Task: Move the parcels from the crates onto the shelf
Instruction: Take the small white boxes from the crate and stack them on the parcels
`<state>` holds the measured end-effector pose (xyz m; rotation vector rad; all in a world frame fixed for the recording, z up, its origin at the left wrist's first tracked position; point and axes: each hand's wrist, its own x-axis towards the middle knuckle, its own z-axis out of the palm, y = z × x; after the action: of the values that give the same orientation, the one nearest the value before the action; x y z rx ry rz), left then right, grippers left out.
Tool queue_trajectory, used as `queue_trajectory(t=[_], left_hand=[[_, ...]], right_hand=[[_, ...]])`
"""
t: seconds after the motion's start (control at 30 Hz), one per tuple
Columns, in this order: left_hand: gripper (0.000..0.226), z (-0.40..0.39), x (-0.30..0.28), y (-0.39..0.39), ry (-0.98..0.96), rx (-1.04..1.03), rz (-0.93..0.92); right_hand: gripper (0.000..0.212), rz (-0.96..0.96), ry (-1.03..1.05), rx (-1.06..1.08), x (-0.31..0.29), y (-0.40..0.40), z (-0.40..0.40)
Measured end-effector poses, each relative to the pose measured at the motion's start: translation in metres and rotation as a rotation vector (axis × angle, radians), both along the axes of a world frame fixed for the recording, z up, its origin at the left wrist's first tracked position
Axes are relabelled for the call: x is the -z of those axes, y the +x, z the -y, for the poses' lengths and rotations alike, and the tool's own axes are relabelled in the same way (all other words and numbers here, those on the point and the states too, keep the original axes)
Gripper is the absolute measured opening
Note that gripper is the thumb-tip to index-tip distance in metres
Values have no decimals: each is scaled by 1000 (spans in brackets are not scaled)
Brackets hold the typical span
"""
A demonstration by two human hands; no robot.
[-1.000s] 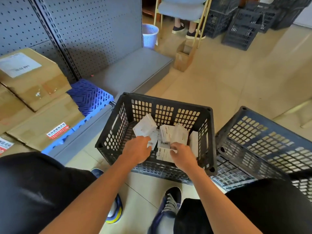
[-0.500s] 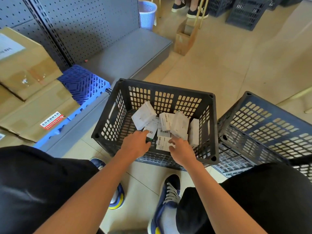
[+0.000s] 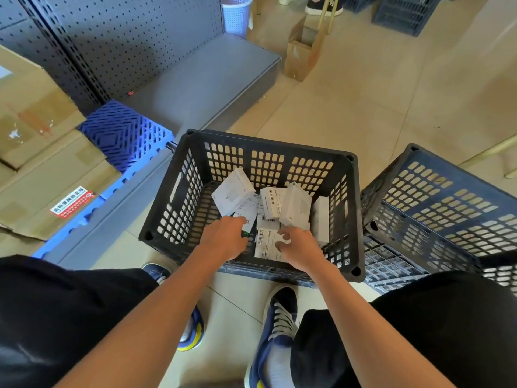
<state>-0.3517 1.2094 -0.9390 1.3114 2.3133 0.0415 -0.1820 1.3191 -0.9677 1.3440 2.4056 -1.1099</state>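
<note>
Here, at upper left of the frame, the grey metal shelf deck (image 3: 207, 77) lies bare, presumably the destination, while the black slatted plastic crate (image 3: 179, 191) sits mid-frame within easy reach. The left hand (image 3: 223, 239) reaches in with fingers curled down among the small white labelled parcels (image 3: 293, 208); whether it pinches one I cannot tell. The right hand (image 3: 296, 247), fingers bent and parted, presses a flat parcel, probably to lift it.

A stockroom or shop back area: grey pegboard shelving (image 3: 117, 46) with a low shelf (image 3: 207, 77), stacked cardboard boxes (image 3: 33, 113), plastic crates (image 3: 436, 208) on a tiled floor (image 3: 377, 88), small labelled parcels (image 3: 293, 205)
</note>
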Motion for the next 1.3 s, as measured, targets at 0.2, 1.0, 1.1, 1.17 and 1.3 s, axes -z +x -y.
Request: queue_trajectory(t=[0.2, 1.0, 1.1, 1.17, 1.3], left_hand=[[49, -29, 19, -8, 48, -4, 23], [84, -151, 139, -27, 82, 326, -5], [86, -150, 148, -25, 44, 323, -35], [87, -149, 151, -24, 41, 303, -59], [87, -147, 151, -24, 46, 268, -48]], right_hand=[[51, -33, -4, 134, 21, -5, -33], [59, -41, 51, 450, 143, -53, -110], [65, -85, -16, 463, 151, -49, -108], [75, -121, -56, 470, 155, -46, -106], [76, -114, -33, 490, 154, -44, -108]])
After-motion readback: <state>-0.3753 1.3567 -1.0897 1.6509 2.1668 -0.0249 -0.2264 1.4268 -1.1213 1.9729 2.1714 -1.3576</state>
